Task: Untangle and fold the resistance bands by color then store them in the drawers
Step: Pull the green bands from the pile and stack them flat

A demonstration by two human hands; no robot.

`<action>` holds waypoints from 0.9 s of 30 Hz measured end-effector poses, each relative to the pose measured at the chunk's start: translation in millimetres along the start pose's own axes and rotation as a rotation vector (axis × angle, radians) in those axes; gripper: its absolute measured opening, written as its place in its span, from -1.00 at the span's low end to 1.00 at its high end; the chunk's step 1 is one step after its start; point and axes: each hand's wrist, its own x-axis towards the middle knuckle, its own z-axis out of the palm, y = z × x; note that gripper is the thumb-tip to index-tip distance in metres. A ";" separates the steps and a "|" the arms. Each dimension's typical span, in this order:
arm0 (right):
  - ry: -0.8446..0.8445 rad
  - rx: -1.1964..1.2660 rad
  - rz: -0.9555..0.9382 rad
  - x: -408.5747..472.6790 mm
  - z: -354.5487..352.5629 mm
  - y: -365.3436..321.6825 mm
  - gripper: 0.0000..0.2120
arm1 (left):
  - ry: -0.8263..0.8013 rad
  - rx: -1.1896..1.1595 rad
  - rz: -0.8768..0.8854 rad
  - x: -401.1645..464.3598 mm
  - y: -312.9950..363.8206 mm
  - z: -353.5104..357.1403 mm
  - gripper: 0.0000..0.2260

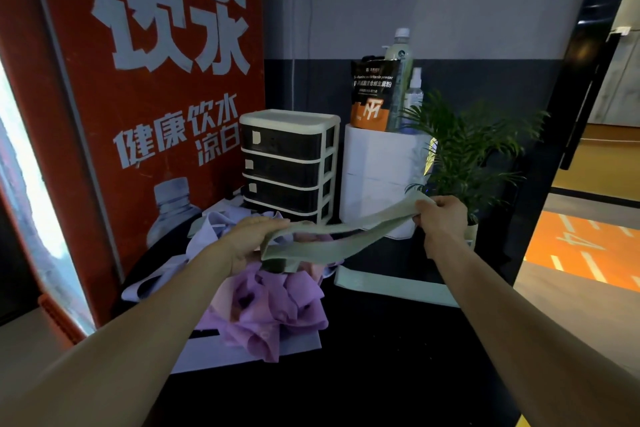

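— Dark tabletop (381, 340) against a grey wall, a big red sign (156, 80) at the left. How do the person's arms lie?

— Both reach forward over the table. The left hand (249, 243) has its fingers stretched out flat along the top of one end of a pale green band (329, 236), the thumb underneath, so that end is pinched between them. The right hand (441, 218) is higher and further right, fingers curled round the other end. That band hangs in the air between them, twisted in the middle, above a heap of purple bands (273, 305) and lilac ones (214, 229).

— And the drawers?

— A small drawer unit (289, 163), all drawers closed, stands behind the heap. Another green band (391, 286) lies flat on the table at the right.

— Any writing?

— White Chinese characters on the sign, "健康饮水" among them. An orange and black pouch (372, 97) reads "vitamin powder"; its smaller print is too blurred.
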 end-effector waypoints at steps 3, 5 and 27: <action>-0.014 0.012 -0.015 1.5 -0.2 -1.8 -0.91 | 0.005 -0.026 0.048 -3.3 2.1 9.9 -0.97; -0.017 0.010 -0.014 3.2 -2.0 0.2 -0.82 | 0.014 0.007 0.115 -2.9 3.7 13.6 -0.88; -0.172 -0.063 0.095 9.9 -93.1 60.2 -0.94 | -0.082 -0.154 0.000 19.2 -25.2 75.5 -0.82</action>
